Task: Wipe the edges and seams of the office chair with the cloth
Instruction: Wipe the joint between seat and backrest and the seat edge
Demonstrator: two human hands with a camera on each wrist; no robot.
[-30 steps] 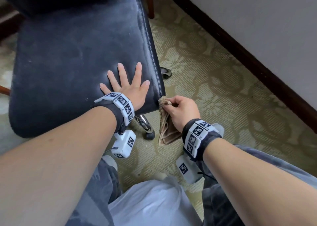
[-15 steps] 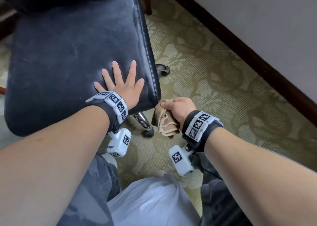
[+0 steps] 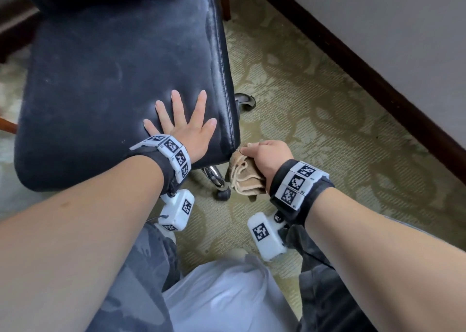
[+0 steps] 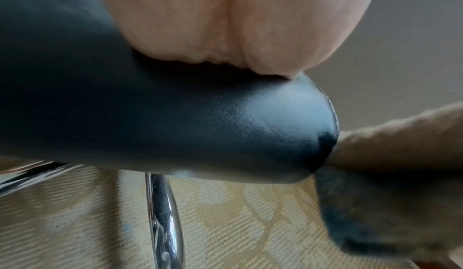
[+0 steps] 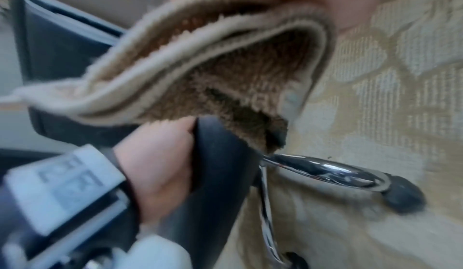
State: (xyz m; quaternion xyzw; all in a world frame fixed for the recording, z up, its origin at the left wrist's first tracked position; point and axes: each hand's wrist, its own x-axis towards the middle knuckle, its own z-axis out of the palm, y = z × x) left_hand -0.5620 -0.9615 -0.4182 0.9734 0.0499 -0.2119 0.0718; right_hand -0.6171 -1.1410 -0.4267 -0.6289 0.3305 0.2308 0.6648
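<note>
Cloth (image 3: 245, 175) risen to seat (image 3: 121, 74) corner | right hand (image 3: 268, 155) grip pinching it | left hand (image 3: 185, 130) spread flat

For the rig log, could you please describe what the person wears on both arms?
Both forearms are bare, with no sleeves. Each wrist carries a black strap ringed with white blocks bearing black square markers, left and right. A white marked camera box hangs under each wrist.

chrome leg (image 3: 214, 178) beneath seat corner (image 3: 228, 145), carpet (image 3: 315, 130) seemingly open
</note>
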